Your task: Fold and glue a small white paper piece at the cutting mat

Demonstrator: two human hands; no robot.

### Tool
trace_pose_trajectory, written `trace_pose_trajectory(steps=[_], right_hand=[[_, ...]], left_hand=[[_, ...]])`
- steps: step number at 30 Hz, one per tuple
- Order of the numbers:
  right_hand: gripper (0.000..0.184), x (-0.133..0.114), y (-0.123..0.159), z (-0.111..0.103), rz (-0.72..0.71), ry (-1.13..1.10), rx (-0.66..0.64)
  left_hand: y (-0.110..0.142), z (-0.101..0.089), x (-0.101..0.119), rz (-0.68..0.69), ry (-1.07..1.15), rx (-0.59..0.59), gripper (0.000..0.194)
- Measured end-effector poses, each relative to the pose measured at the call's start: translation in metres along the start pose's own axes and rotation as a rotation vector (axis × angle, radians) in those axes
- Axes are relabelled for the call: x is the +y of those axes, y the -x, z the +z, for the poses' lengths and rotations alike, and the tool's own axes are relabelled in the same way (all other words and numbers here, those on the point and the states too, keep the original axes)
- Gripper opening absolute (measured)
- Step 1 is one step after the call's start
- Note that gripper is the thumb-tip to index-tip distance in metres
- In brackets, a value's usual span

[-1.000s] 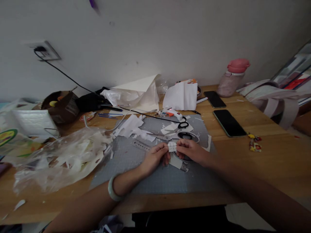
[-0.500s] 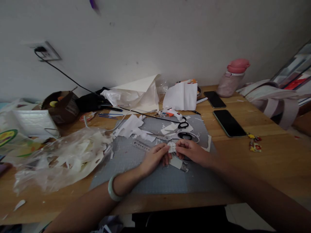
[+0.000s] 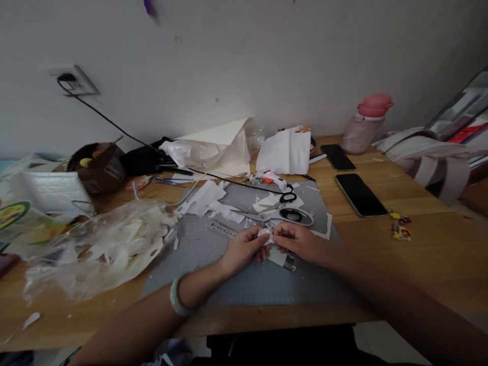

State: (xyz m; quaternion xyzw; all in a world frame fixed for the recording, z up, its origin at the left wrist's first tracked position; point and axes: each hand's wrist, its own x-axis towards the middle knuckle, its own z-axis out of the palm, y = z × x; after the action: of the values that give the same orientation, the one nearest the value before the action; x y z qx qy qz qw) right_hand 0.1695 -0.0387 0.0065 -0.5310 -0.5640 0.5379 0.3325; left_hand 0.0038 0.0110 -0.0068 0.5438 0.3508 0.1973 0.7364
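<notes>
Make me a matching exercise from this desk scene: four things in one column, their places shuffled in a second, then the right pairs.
Things
1. small white piece
2. pale green, ring-shaped bangle
3. pink-lidded, upright bottle
4. silver-bladed, black-handled scissors

Places
A. near the pale wall
B. among paper scraps on the grey cutting mat
C. at the fingertips of the left hand and right hand
D. around the left wrist

Pairs: 1-C, 2-D, 3-A, 4-B

A wooden table (image 3: 438,259) is partly covered by a grey mat (image 3: 251,287); a plastic bag (image 3: 95,249) is placed at the left, two phones (image 3: 360,195) and a pink-lidded bottle (image 3: 362,133) at the right.
</notes>
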Motion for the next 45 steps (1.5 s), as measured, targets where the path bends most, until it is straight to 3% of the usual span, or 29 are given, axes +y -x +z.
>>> trace_pose_trajectory(steps=[10, 32, 39, 45], right_hand=[[0.016, 0.0001, -0.0010, -0.0017, 0.020, -0.023, -0.028], [0.018, 0.0038, -0.0028, -0.0010, -0.010, -0.036, -0.024], [0.022, 0.0027, -0.0016, -0.0026, -0.001, 0.054, -0.061], [0.017, 0.0025, -0.0010, -0.0007, -0.040, 0.104, -0.016]], left_hand=[[0.0035, 0.0000, 0.0019, 0.022, -0.104, -0.100, 0.030], [0.0016, 0.0011, -0.0005, 0.019, -0.082, -0.010, 0.032], [0.0016, -0.0017, -0.0008, 0.020, -0.119, -0.010, 0.029], [0.0024, 0.0006, 0.0025, -0.003, -0.050, 0.011, 0.029]])
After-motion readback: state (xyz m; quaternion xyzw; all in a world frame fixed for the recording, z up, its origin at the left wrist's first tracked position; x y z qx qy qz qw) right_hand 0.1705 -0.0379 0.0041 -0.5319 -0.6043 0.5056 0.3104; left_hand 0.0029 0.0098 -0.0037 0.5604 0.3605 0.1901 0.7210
